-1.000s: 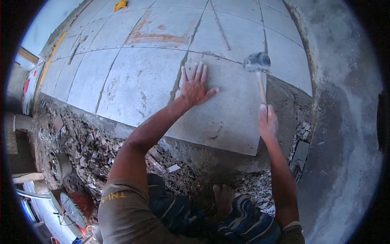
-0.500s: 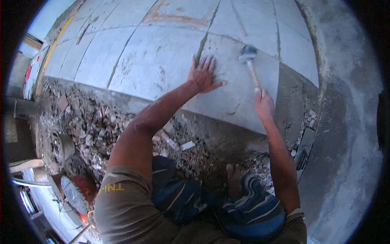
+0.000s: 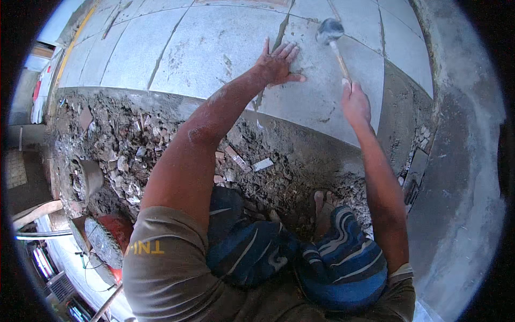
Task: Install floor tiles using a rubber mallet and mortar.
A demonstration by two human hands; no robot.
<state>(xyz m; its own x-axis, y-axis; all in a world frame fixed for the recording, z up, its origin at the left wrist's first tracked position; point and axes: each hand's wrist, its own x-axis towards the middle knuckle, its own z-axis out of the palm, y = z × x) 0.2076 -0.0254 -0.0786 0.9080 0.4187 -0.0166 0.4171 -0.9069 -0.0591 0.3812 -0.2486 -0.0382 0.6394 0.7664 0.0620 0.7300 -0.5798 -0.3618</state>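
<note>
My left hand (image 3: 278, 65) lies with fingers spread across the joint between two large pale floor tiles (image 3: 220, 48). Gripped in my right hand (image 3: 356, 103) is the light wooden handle of a rubber mallet (image 3: 329, 31). Its dark, whitish-dusted head is over the near-right tile (image 3: 316, 99), to the right of my left hand; whether it touches the surface I cannot tell. Grey mortar shows in the gap between the tiles and along their near edge.
Rubble and broken stone (image 3: 123, 155) cover the ground in front of my knees, with small tile scraps (image 3: 262, 164) among it. A grey concrete strip (image 3: 461, 177) runs down the right. A cement-crusted red container (image 3: 110, 241) stands at lower left, near a round grey pail (image 3: 88, 180).
The view has shifted, so the tiles sit higher in it. My left hand stays on the tile joint, and the mallet is still in my right hand, its head less blurred.
</note>
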